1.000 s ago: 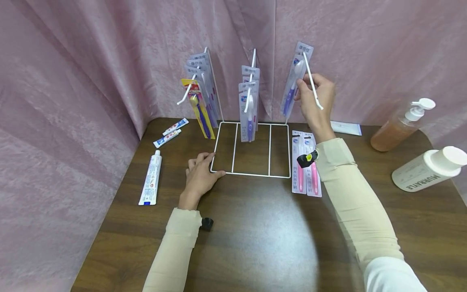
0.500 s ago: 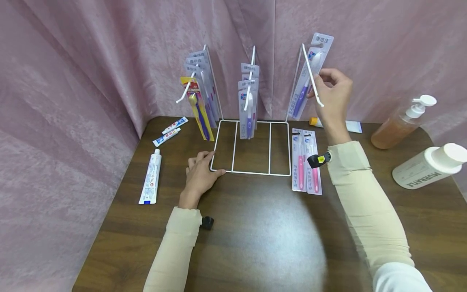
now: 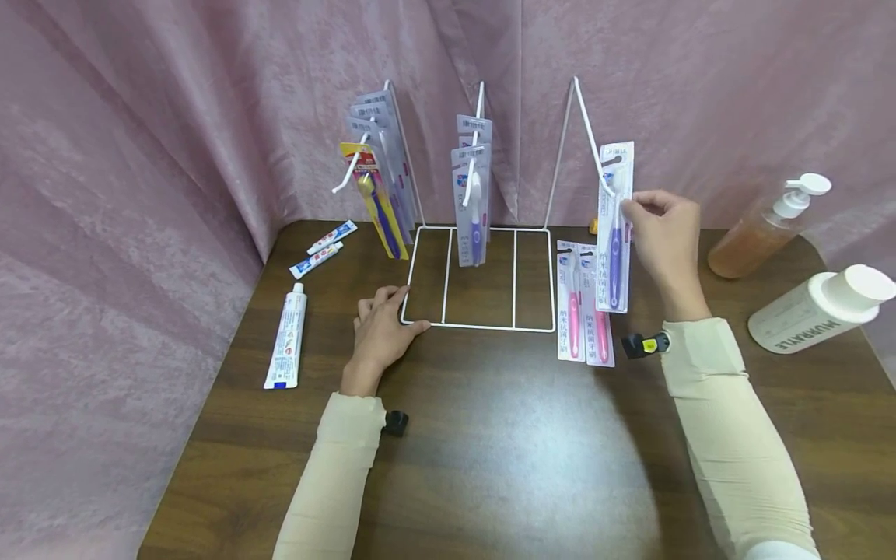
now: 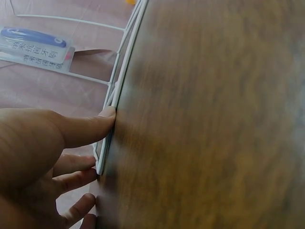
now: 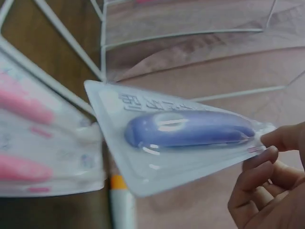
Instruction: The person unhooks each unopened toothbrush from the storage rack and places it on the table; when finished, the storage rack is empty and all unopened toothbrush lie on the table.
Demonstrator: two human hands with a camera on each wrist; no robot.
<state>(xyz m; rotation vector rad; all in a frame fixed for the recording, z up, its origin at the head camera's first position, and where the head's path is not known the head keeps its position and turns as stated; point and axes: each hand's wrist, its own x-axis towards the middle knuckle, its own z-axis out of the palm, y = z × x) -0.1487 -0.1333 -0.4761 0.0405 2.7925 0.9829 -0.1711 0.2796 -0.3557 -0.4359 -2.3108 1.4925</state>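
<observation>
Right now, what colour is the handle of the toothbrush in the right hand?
The toothbrush handle is bluish purple, clearest in the right wrist view.

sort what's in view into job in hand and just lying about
Likely the job:
purple packaged toothbrush, held by right hand
white wire rack, touched by left hand
hanging packaged toothbrushes
pink packaged toothbrushes

Likely lying about:
toothpaste tubes
orange-capped tube
amber pump bottle
MURRAYLE bottle

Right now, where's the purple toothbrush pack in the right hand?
Head view, right of centre: the purple toothbrush pack is pinched by the right hand at the tip of the rightmost hook, partly covering a pink toothbrush pack.
</observation>
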